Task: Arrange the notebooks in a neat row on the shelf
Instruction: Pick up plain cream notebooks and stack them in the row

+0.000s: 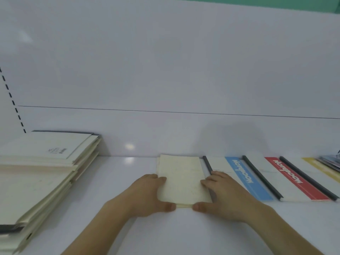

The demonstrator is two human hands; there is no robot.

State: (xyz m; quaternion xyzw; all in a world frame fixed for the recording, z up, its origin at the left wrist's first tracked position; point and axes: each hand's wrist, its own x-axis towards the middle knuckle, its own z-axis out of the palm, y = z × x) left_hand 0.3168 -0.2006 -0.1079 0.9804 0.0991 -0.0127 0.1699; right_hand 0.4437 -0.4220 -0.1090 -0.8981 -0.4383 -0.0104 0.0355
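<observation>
A small stack of cream notebooks (181, 178) lies flat in the middle of the white shelf (128, 181). My left hand (147, 196) holds its left edge, thumb against the near edge. My right hand (220, 196) holds its right edge the same way. To the right lie a notebook with a blue band (246, 178), one with a red band (292, 179) and one with a yellow band (318, 167), side by side in a row, each with a dark spine.
A tall, uneven pile of cream notebooks (40, 173) fills the left end of the shelf. The white back panel (165, 80) rises behind. More stacked items (331, 162) show at the far right edge.
</observation>
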